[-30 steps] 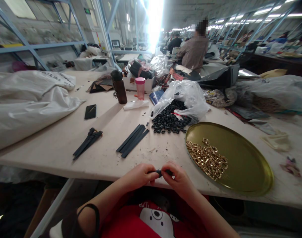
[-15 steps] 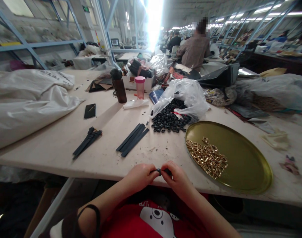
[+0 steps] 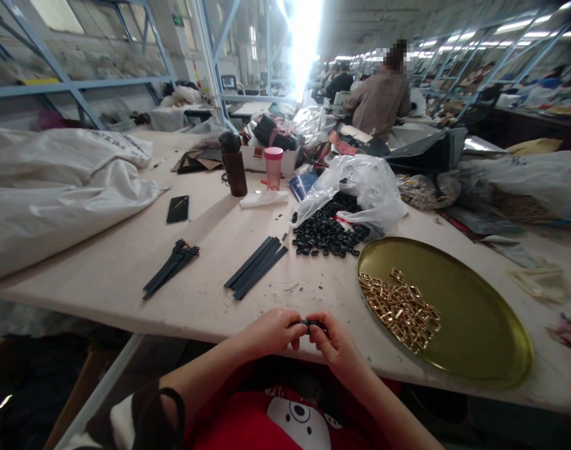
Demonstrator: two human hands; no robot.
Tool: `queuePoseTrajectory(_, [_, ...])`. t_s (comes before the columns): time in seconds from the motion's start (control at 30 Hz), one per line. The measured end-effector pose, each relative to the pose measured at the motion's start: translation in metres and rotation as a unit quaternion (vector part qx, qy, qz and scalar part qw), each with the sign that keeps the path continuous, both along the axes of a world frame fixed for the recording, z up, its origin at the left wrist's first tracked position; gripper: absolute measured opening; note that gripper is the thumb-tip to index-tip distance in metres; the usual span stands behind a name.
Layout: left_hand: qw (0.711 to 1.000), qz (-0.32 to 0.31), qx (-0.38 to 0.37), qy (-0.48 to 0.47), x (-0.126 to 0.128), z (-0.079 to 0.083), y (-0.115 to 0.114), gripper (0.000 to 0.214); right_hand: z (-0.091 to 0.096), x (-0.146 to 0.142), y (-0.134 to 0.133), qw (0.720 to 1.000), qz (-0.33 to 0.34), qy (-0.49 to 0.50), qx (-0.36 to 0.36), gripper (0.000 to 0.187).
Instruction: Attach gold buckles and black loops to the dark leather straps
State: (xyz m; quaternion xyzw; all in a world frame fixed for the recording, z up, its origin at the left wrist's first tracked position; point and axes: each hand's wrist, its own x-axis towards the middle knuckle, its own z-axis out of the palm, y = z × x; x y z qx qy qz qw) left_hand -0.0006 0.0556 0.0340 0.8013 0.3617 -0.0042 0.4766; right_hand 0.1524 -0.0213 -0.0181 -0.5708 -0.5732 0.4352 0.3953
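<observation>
Close to the table's front edge, my left hand (image 3: 278, 331) and my right hand (image 3: 331, 337) pinch a dark strap (image 3: 307, 324) between them. Most of it is hidden by my fingers; a small loop may sit on it, but I cannot make that out. Ahead lie several flat dark straps (image 3: 256, 267) in a loose stack. Further left is a bundle of straps (image 3: 171, 269) with gold-coloured bits at its upper end. Black loops (image 3: 329, 234) spill from a clear plastic bag (image 3: 367, 181). Gold buckles (image 3: 402, 309) are heaped on the left side of a gold oval tray (image 3: 482, 319).
A phone (image 3: 177, 209), a dark bottle (image 3: 233, 165) and a pink-lidded cup (image 3: 273, 169) stand or lie towards the back. White sacking (image 3: 64, 200) covers the left side. Bagged material (image 3: 538, 187) is piled at right. A person (image 3: 381, 100) is further off, back turned.
The view has shifted slightly, so the table items appear a little further right. My hands stay together on the strap, with the fingers slightly repositioned.
</observation>
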Motion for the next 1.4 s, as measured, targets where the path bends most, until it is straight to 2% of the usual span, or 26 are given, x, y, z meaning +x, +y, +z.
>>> queuePoseTrajectory(0.1, [0.998, -0.039, 0.032, 0.023, 0.0, -0.005, 0.014, 0.033, -0.003, 0.005, 0.014, 0.999, 0.029, -0.038, -0.005, 0.028])
queuePoseTrajectory(0.17, [0.988, -0.038, 0.139, 0.059, -0.003, -0.004, 0.033, 0.033, -0.004, 0.011, 0.03, 0.996, 0.022, -0.081, 0.0, 0.028])
queuePoseTrajectory(0.23, [0.954, 0.014, 0.277, 0.114, -0.005, -0.004, 0.058, 0.03, -0.006, 0.015, 0.048, 0.988, -0.018, -0.152, 0.035, 0.027])
queuePoseTrajectory(0.3, [0.913, 0.08, 0.364, 0.166, -0.008, -0.006, 0.083, 0.025, -0.011, 0.018, 0.063, 0.969, -0.061, -0.222, 0.09, 0.025])
queuePoseTrajectory(0.37, [0.891, 0.117, 0.391, 0.199, -0.009, -0.013, 0.103, 0.021, -0.019, 0.019, 0.072, 0.955, -0.09, -0.249, 0.13, 0.024])
queuePoseTrajectory(0.47, [0.88, 0.121, 0.408, 0.212, -0.008, -0.025, 0.117, 0.014, -0.029, 0.021, 0.075, 0.959, -0.114, -0.224, 0.131, 0.023])
queuePoseTrajectory(0.57, [0.875, 0.113, 0.425, 0.203, -0.006, -0.027, 0.113, 0.011, -0.031, 0.024, 0.073, 0.969, -0.128, -0.176, 0.12, 0.024])
queuePoseTrajectory(0.67, [0.877, 0.089, 0.438, 0.178, -0.004, -0.018, 0.097, 0.011, -0.023, 0.024, 0.073, 0.977, -0.162, -0.096, 0.098, 0.03])
queuePoseTrajectory(0.73, [0.878, 0.043, 0.453, 0.149, -0.003, -0.01, 0.082, 0.01, -0.013, 0.02, 0.074, 0.983, -0.17, -0.005, 0.063, 0.04])
queuePoseTrajectory(0.83, [0.858, -0.051, 0.507, 0.07, -0.006, -0.002, 0.065, 0.005, 0.006, 0.014, 0.077, 0.98, -0.12, 0.152, -0.034, 0.043])
queuePoseTrajectory(0.87, [0.846, -0.049, 0.53, 0.039, -0.008, -0.001, 0.063, 0.005, 0.011, 0.012, 0.078, 0.973, -0.108, 0.193, -0.06, 0.04])
queuePoseTrajectory(0.9, [0.837, -0.018, 0.548, 0.009, -0.011, 0.0, 0.063, 0.007, 0.014, 0.011, 0.077, 0.965, -0.11, 0.225, -0.075, 0.037])
queuePoseTrajectory(0.93, [0.832, 0.041, 0.552, -0.021, -0.014, 0.0, 0.065, 0.009, 0.017, 0.01, 0.076, 0.957, -0.126, 0.251, -0.078, 0.034])
queuePoseTrajectory(1.0, [0.838, 0.194, 0.502, -0.091, -0.017, -0.002, 0.071, 0.015, 0.018, 0.006, 0.072, 0.937, -0.184, 0.29, -0.065, 0.035])
queuePoseTrajectory(1.03, [0.852, 0.263, 0.434, -0.13, -0.017, -0.003, 0.073, 0.02, 0.017, 0.003, 0.069, 0.929, -0.205, 0.301, -0.059, 0.037])
queuePoseTrajectory(1.07, [0.871, 0.316, 0.334, -0.172, -0.015, -0.006, 0.075, 0.026, 0.015, -0.002, 0.066, 0.926, -0.215, 0.305, -0.055, 0.038])
queuePoseTrajectory(1.13, [0.892, 0.365, 0.077, -0.256, -0.006, -0.01, 0.076, 0.037, 0.01, -0.015, 0.06, 0.935, -0.194, 0.292, -0.053, 0.038])
queuePoseTrajectory(1.2, [0.86, 0.37, -0.158, -0.313, 0.004, -0.011, 0.073, 0.039, 0.006, -0.024, 0.057, 0.956, -0.126, 0.26, -0.054, 0.033])
queuePoseTrajectory(1.23, [0.836, 0.372, -0.231, -0.329, 0.008, -0.01, 0.072, 0.036, 0.005, -0.025, 0.058, 0.968, -0.08, 0.233, -0.052, 0.029])
queuePoseTrajectory(1.27, [0.818, 0.378, -0.274, -0.336, 0.011, -0.009, 0.071, 0.032, 0.004, -0.023, 0.062, 0.98, -0.039, 0.192, -0.043, 0.026])
queuePoseTrajectory(1.33, [0.808, 0.382, -0.302, -0.33, 0.013, -0.005, 0.072, 0.027, 0.003, -0.006, 0.079, 0.998, -0.001, 0.06, -0.005, 0.024])
queuePoseTrajectory(1.4, [0.816, 0.366, -0.308, -0.326, 0.01, -0.003, 0.073, 0.026, 0.002, 0.02, 0.106, 0.989, -0.051, -0.128, 0.058, 0.024])
